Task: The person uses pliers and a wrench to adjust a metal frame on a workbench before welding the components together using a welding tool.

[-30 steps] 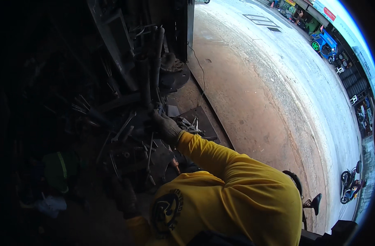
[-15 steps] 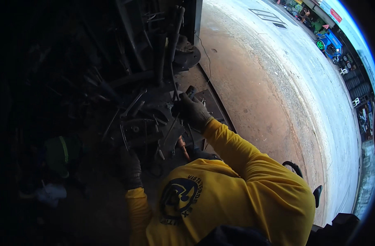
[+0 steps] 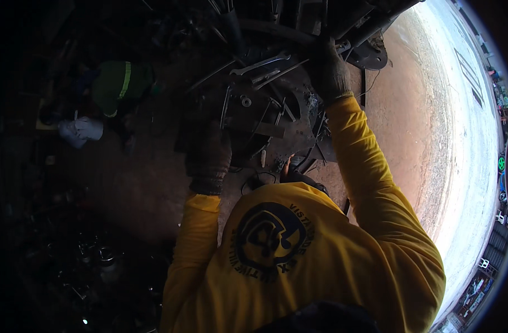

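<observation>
My right hand (image 3: 330, 75), in a grey-brown work glove, reaches to the far right part of a dark, cluttered metal workbench (image 3: 307, 125). Its fingers merge with the shadow beside dark metal pipes (image 3: 370, 28), so any grip is hidden. Over the bench's near left edge is my gloved left hand (image 3: 208, 158), its fingers lost in darkness. Between the hands lie a wrench (image 3: 259, 65), a thin metal rod (image 3: 280, 74), a round ring-like metal part (image 3: 245, 101) and a flat bar (image 3: 257, 127). A small pale piece (image 3: 263, 158) shows at the near edge.
Someone in a dark green top with a bright yellow stripe (image 3: 125, 80) is low down on the left. A round metal plate (image 3: 371, 56) stands beyond my right hand. Several shiny parts (image 3: 106, 256) lie at lower left. Brown ground (image 3: 406, 111) and a pale road (image 3: 470, 133) extend right.
The view has swung, shifting the bench and road across the picture. My right arm now stretches farther forward, its hand at the bench's far right part. My left hand stays by the near left edge.
</observation>
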Demonstrator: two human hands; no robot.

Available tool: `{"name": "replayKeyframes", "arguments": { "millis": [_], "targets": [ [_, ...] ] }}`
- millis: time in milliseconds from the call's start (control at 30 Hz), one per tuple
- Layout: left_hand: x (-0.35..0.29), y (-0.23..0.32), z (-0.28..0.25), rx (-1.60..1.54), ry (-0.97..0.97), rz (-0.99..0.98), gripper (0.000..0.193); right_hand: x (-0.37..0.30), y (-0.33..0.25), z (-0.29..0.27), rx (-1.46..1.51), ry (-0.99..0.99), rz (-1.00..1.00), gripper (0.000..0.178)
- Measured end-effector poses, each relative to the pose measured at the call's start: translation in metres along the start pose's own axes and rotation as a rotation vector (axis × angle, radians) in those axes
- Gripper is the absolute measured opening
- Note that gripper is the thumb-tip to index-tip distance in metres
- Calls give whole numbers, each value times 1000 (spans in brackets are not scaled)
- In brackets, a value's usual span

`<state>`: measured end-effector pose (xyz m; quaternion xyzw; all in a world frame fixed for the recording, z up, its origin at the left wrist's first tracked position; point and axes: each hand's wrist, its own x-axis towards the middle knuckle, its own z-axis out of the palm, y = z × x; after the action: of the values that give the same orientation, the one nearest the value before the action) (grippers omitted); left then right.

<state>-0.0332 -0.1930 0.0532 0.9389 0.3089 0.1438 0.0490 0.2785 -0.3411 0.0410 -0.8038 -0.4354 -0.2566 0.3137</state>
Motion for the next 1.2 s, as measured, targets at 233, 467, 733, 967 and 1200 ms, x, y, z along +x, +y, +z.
{"name": "replayKeyframes", "arguments": {
  "millis": [233, 467, 733, 967, 1200],
  "targets": [
    [-6, 10, 4, -19, -28, -140, 34, 31, 26, 53, 78, -198, 4, 41],
    [-4, 15, -1, -113, -52, -240, 30, 38, 30, 93, 229, -224, 73, 68],
    [-8, 8, 9, -133, 74, -134, 29, 38, 31, 118, 295, -270, 10, 44],
    [-2, 13, 3, -99, -22, -170, 30, 79, 1, 98, 1777, -370, 1120, 48],
    [-5, 9, 4, -107, 10, -148, 32, 51, -21, 161, 1464, -627, 861, 35]
  ]
}}
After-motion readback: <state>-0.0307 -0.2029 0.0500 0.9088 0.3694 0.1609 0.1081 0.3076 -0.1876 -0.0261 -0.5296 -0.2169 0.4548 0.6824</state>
